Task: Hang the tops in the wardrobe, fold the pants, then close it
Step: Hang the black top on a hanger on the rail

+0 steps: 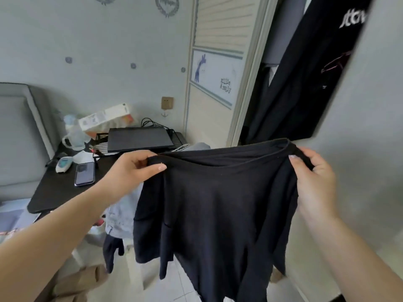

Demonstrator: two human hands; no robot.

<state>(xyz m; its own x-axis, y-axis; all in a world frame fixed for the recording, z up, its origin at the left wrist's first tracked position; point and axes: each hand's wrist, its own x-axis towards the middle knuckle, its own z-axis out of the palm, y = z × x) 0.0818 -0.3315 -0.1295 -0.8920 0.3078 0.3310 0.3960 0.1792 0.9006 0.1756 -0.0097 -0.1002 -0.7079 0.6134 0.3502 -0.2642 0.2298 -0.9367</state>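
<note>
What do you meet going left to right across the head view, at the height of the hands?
Smartphone on the black table → left hand → black garment held up between both hands → right hand.

Blk table [61, 188]: phone [84, 173], laptop [139, 138].

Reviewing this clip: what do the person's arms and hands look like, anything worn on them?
Both forearms are bare, no sleeves showing. The left hand and right hand wear no gloves, and no rings or watch are visible. The nails look short, with a pale finish.
</note>
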